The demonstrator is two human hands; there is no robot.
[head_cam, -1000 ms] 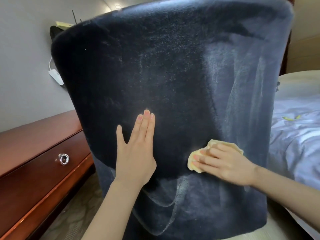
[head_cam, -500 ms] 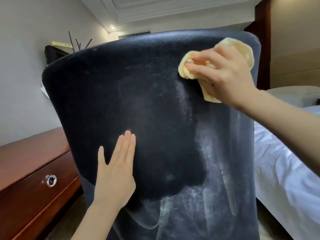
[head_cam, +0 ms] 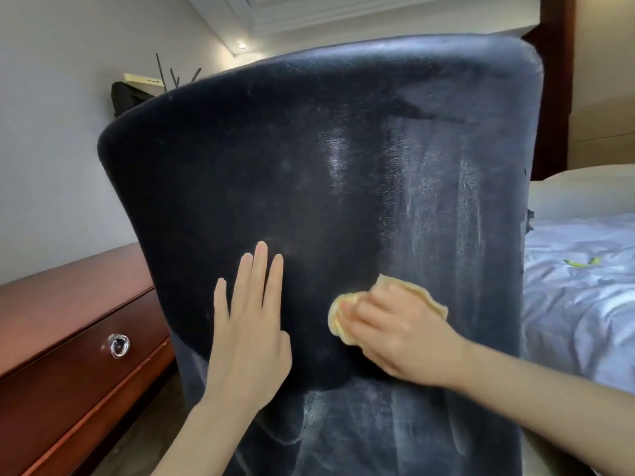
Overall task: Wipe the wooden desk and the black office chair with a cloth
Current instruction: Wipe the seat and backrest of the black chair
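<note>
R hand [head_cam: 402, 333] curled on yellow cloth [head_cam: 347, 321], pressed vs lower chair back [head_cam: 309, 173] | L hand [head_cam: 251, 324] flat, fingers straight on chair, just left of cloth | wooden bench [head_cam: 68, 304] far left | bed [head_cam: 580, 286] right

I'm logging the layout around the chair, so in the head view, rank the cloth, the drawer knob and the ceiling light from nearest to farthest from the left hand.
1. Cloth: just right of the left hand, under the right hand.
2. Drawer knob: lower left, on the desk.
3. Ceiling light: far above, beyond the chair.
</note>
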